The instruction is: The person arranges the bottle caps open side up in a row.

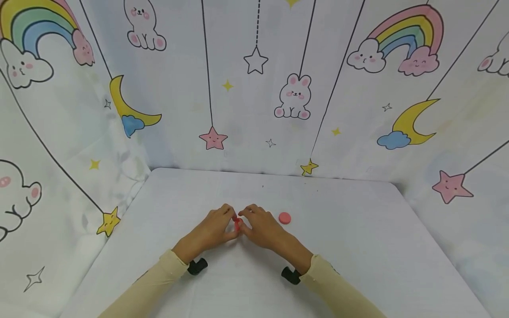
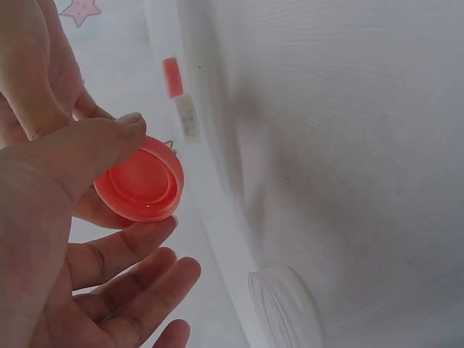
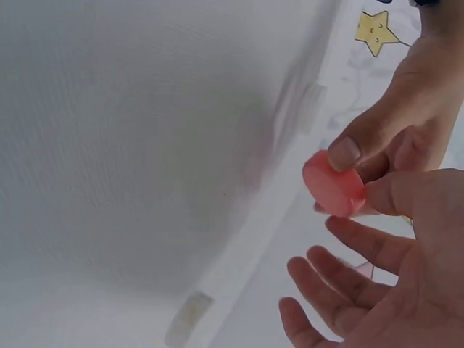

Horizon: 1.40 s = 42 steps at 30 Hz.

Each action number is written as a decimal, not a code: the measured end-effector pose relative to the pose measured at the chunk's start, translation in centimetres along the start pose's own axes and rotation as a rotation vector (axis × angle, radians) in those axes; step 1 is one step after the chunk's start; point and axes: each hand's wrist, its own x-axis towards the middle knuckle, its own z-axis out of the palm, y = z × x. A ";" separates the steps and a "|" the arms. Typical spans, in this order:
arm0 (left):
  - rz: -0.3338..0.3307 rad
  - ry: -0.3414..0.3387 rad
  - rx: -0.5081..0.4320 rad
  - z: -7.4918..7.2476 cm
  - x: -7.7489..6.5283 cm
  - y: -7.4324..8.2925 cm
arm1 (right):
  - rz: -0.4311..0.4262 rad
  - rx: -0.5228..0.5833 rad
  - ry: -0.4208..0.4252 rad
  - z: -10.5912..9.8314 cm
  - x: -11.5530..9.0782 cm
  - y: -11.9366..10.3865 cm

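Both hands meet over the table around a round red screw cap (image 1: pixel 237 225). In the left wrist view the cap (image 2: pixel 141 176) shows its hollow inside; its flat top (image 3: pixel 328 187) faces the right wrist view. My left hand (image 1: pixel 214 227) pinches it, thumb over the upper rim and index finger at the lower edge. My right hand (image 1: pixel 262 229) holds the opposite side, thumb against the rim and index fingertip at the bottom edge. Its other fingers are spread apart. A clear lidless container (image 2: pixel 286 308) stands on the table in the left wrist view.
Beyond my right hand, a small clear container (image 2: pixel 186 118) stands with a red lid (image 1: pixel 284 218) on it. The white table (image 1: pixel 358 247) has cartoon-printed cloth walls (image 1: pixel 246 106) around it. Black wrist cameras (image 1: pixel 197 266) hang under both forearms.
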 end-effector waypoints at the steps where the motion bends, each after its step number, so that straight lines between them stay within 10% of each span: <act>1: 0.004 0.003 0.000 0.0 0.0 0.0 | -0.009 -0.002 0.000 -0.1 0.0 0.1; 42: -0.056 -0.097 -0.054 0.6 0.3 -0.4 | -0.104 -0.138 -0.027 1.7 0.3 1.6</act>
